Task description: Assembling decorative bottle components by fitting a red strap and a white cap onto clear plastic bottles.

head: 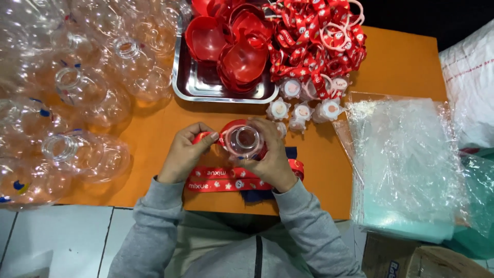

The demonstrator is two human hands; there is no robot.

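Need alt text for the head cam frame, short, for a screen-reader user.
Seen from above, a person's left hand and right hand hold a clear plastic bottle with a red strap over an orange table. Empty clear bottles crowd the left; a steel tray of red bowl-shaped caps, more straps, small white lids and clear bags lie beyond and right.

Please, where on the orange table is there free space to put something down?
The orange table is bare at its far right corner, between the red straps and the clear bags. A smaller patch lies between the steel tray and the left hand. The clear bottles crowd the left.
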